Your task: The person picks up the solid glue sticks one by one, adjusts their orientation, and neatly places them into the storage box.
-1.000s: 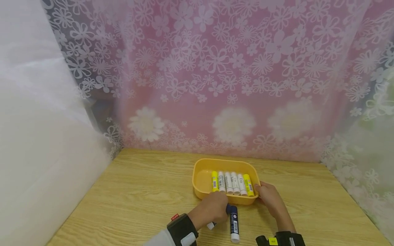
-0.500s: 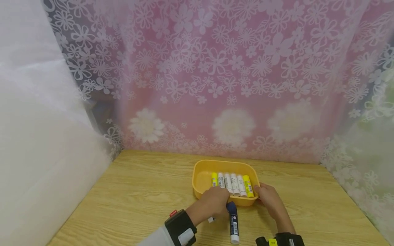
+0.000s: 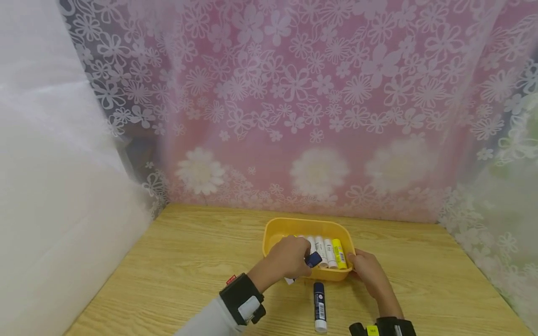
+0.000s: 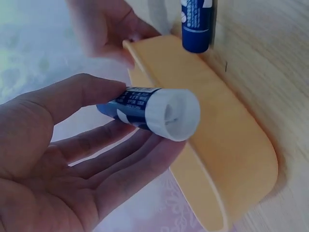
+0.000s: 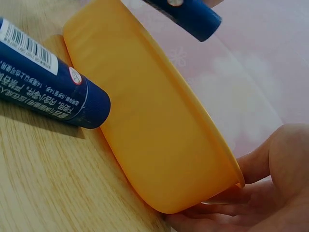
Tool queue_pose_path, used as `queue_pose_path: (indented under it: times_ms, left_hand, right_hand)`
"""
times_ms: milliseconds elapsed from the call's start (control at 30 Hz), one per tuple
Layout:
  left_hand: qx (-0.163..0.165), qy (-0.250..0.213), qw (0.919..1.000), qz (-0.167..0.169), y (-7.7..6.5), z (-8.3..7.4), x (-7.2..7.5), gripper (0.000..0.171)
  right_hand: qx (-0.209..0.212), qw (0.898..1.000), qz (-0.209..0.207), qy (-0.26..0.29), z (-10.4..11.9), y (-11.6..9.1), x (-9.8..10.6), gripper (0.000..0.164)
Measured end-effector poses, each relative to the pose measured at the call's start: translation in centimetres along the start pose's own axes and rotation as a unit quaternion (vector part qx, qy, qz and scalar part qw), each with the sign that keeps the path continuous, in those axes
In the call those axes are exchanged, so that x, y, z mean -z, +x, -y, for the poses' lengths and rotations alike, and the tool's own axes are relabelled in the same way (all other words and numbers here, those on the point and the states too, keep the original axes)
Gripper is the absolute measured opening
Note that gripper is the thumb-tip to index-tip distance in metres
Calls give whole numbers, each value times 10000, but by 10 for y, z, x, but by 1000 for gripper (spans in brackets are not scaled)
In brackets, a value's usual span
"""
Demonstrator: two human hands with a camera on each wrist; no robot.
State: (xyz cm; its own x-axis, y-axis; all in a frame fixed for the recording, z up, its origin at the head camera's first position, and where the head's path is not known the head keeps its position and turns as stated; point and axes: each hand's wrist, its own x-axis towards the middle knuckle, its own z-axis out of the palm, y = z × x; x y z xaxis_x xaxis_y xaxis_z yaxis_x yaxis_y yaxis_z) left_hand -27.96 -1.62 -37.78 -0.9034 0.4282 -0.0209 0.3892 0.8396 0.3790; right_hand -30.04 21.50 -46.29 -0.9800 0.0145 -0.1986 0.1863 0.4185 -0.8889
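My left hand (image 3: 289, 256) pinches a dark blue glue stick (image 4: 137, 105) with a white end between thumb and fingers, above the near rim of a yellow plastic basin (image 3: 277, 270). At the basin's right corner, my right hand (image 3: 370, 270) grips the rim, thumb on top and fingers beneath in the right wrist view. Inside the basin lie several glue sticks in a row, white ones (image 3: 329, 254) and a yellow one (image 3: 339, 254) at the right. The left hand hides the row's left part. A second blue glue stick (image 3: 320, 308) lies on the table in front of the basin.
The wooden table (image 3: 201, 261) extends to both sides of the basin. A pink flowered curtain (image 3: 311, 116) hangs behind it, and a white sheet (image 3: 63, 196) flanks the left side.
My left hand has lifted its blue glue stick from the table and raised it over the basin's near rim. The right hand keeps its grip on the basin, which stays in place.
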Motion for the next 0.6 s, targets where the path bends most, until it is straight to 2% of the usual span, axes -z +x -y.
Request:
queue_pose_path:
  times_ms: [367, 500, 600]
  left_hand:
    - [14, -310, 9968, -741, 17, 18, 12, 22]
    - [137, -371, 9950, -916, 25, 24, 15, 25]
    - [247, -604, 9922, -1061, 31, 26, 17, 28]
  right_hand:
    - [-132, 9999, 12, -1, -1, 2, 0, 57]
    - [-161, 9999, 6, -1, 0, 2, 0, 57]
    - [-120, 9999, -20, -12, 1, 2, 0, 57]
